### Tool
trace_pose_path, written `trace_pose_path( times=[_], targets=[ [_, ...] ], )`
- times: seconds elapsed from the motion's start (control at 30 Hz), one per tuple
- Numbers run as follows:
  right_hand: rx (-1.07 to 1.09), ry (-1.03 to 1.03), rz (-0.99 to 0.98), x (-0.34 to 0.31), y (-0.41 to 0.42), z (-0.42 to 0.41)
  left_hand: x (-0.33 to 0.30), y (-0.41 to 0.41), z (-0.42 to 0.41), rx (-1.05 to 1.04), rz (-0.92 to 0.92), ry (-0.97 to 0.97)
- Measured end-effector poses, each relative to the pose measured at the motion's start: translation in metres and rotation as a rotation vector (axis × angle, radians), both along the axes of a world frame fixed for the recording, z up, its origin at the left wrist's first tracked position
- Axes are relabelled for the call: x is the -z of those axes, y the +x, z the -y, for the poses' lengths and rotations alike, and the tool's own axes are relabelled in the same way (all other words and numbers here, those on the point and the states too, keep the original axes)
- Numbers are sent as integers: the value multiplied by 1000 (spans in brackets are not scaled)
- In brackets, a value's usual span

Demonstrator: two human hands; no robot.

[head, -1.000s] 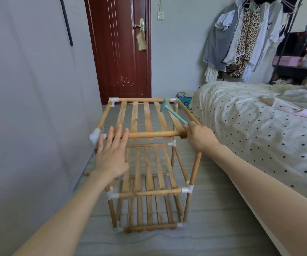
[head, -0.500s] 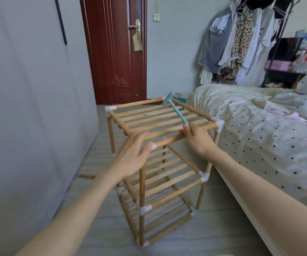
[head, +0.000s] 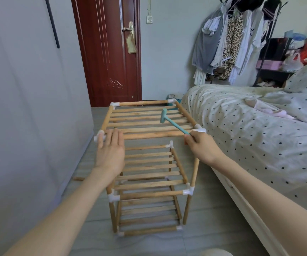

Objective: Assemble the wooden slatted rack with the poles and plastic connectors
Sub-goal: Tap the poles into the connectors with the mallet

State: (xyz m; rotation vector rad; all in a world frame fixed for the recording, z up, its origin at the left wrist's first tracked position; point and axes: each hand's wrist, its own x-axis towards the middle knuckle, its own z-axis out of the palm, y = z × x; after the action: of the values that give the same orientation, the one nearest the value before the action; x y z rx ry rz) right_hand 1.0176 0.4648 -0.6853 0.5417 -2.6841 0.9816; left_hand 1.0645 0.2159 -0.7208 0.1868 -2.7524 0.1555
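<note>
The wooden slatted rack (head: 149, 122) stands upright on the floor with three slatted tiers, its poles joined by white plastic connectors (head: 188, 191) at the corners. My left hand (head: 110, 150) lies flat with straight fingers on the near top pole, close to the left corner connector. My right hand (head: 202, 146) grips the handle of a small teal hammer (head: 169, 120) near the right front corner. The hammer's head hovers just over the top slats.
A grey wall panel (head: 29, 108) runs along the left, close to the rack. A bed with dotted bedding (head: 260, 135) fills the right. A loose wooden pole (head: 78, 179) lies on the floor at the left. Behind are a red door (head: 110, 52) and a clothes rack (head: 232, 43).
The rack has been turned so that its long front pole now faces me squarely. My left hand has settled flat on that pole. My right hand keeps the hammer.
</note>
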Motion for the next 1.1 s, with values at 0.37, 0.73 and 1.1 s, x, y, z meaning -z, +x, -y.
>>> trace_pose_path(
  times=[0.37,0.73,1.1],
  targets=[
    [459,-250,-341,-38,6,-74,11,-19,-30,123,18,93],
    [364,82,193,6,19,-76,11,-14,-35,127,27,93],
    [374,-145,105,-6,5,-70,14,-10,-31,143,20,98]
  ],
)
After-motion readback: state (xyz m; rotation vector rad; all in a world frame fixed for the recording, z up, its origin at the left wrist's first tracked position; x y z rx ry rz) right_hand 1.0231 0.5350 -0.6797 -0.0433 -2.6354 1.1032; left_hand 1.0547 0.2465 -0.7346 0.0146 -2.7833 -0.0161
